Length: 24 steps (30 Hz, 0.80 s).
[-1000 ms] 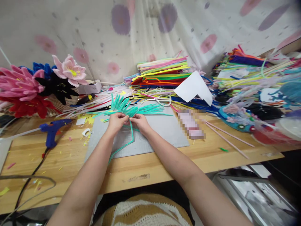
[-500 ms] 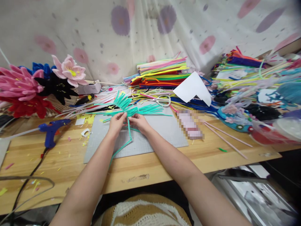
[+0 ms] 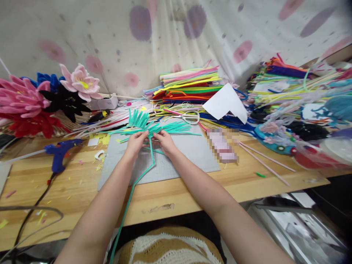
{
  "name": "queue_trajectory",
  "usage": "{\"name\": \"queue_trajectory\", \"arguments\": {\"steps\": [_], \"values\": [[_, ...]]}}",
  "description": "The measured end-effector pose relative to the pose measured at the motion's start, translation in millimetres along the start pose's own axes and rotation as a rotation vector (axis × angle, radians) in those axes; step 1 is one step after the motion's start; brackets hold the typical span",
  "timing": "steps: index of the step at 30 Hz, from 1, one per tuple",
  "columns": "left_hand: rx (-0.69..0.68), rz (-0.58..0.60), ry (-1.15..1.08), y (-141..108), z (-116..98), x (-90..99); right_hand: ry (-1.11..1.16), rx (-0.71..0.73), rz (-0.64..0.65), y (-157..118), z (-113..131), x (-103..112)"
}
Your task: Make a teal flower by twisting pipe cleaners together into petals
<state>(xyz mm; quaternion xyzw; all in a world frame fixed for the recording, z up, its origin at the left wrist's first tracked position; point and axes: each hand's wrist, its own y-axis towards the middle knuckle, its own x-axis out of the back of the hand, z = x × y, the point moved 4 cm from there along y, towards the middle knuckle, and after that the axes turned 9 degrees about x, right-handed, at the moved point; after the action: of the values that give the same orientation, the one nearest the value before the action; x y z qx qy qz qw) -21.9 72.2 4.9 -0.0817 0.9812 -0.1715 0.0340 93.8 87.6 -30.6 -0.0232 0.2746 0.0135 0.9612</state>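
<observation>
Between my two hands is a fan of teal pipe cleaners (image 3: 139, 119), held over a grey mat (image 3: 189, 161). My left hand (image 3: 137, 142) pinches its lower left side with thumb and fingers. On the right, my right hand (image 3: 164, 140) grips the same piece near its base, fingertips close to the left ones. A long teal strand (image 3: 134, 189) hangs from the held piece, bends over the mat and runs down past the table's front edge. More loose teal pipe cleaners (image 3: 177, 128) lie just behind my right hand.
A blue glue gun (image 3: 59, 152) lies at left near fuzzy flowers (image 3: 82, 82). Scissors (image 3: 190, 117), white paper (image 3: 227, 102) and stacked coloured pipe cleaners (image 3: 189, 86) sit at the back. A pixelated object (image 3: 223, 145) and pink stems (image 3: 266, 163) are at right.
The teal fan has tilted left and spread wider. My right hand has shifted slightly, and more of the long strand now shows, trailing down over the front edge.
</observation>
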Motion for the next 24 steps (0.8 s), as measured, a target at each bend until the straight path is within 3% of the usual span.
{"name": "queue_trajectory", "arguments": {"steps": [5,12,19,24], "values": [[-0.021,-0.005,0.109,2,-2,0.4,0.022,0.008,0.034,1,0,1],[0.070,-0.026,0.308,7,-5,5.8,-0.004,0.025,0.016,2,1,2],[0.074,0.066,0.116,1,0,-0.4,0.038,0.056,-0.014,0,8,2],[-0.023,-0.016,-0.019,3,6,-1.2,0.025,0.092,-0.019,0,7,1]]}}
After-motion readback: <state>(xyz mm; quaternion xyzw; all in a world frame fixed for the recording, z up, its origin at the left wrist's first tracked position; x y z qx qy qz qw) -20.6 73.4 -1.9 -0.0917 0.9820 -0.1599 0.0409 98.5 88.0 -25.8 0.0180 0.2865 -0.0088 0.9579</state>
